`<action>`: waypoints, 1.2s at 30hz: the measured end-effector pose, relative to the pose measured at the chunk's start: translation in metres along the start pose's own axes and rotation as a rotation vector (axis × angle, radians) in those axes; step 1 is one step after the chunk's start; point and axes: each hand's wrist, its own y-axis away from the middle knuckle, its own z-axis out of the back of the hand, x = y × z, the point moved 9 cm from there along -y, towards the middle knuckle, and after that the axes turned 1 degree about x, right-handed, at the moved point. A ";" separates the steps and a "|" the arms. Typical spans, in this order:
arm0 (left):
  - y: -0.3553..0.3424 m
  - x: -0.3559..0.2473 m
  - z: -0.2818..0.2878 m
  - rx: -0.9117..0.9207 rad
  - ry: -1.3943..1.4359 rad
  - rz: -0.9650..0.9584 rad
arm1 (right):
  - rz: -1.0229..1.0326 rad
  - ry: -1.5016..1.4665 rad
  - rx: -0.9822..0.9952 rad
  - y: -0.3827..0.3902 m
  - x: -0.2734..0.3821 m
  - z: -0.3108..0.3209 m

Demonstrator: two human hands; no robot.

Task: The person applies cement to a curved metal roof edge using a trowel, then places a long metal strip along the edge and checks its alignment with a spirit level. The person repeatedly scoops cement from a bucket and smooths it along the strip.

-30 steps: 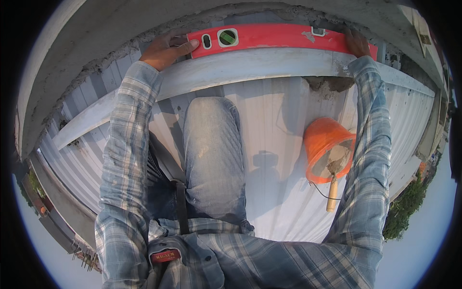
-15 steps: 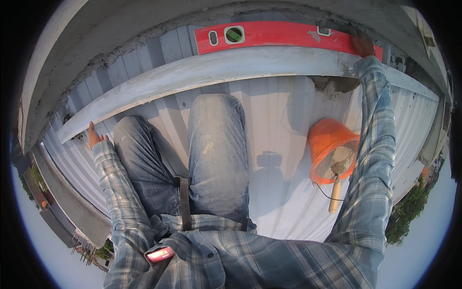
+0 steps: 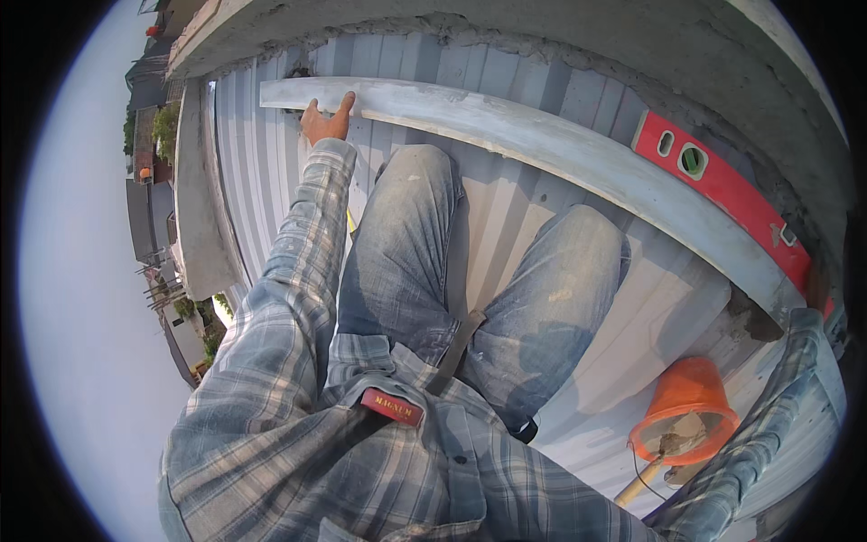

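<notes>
A long pale grey bar (image 3: 506, 129) lies across the corrugated metal sheeting beyond my knees, bowed by the lens. At its left end my left hand (image 3: 327, 122) grips the near edge, thumb over the top face and other fingers partly hidden. A red spirit level (image 3: 713, 172) with a green vial lies along the bar's far side, towards the right. My right hand (image 3: 816, 287), dark and partly hidden by its sleeve, holds the level's right end.
An orange bucket (image 3: 688, 388) holding grey mortar stands beside my right forearm, with a wooden-handled trowel (image 3: 639, 483) in it. A rough concrete wall (image 3: 542, 27) curves along the far side. A concrete ledge (image 3: 200, 199) edges the sheeting at left, with buildings and trees beyond.
The view has swung left, so the bar, level and bucket appear farther right and tilted. My left hand now has its thumb over the bar; my right hand stays at the level's end.
</notes>
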 end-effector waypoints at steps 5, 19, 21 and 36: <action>-0.028 0.022 0.025 0.208 -0.164 -0.066 | -0.103 -0.080 0.028 -0.019 -0.027 -0.058; -0.057 0.025 0.001 0.326 -0.252 -0.160 | -0.220 -0.109 0.130 -0.016 -0.095 -0.082; -0.056 0.023 -0.002 0.339 -0.230 -0.150 | -0.228 -0.107 0.136 -0.012 -0.099 -0.080; -0.059 0.033 -0.006 0.320 -0.268 -0.162 | -0.240 -0.108 0.161 -0.017 -0.113 -0.087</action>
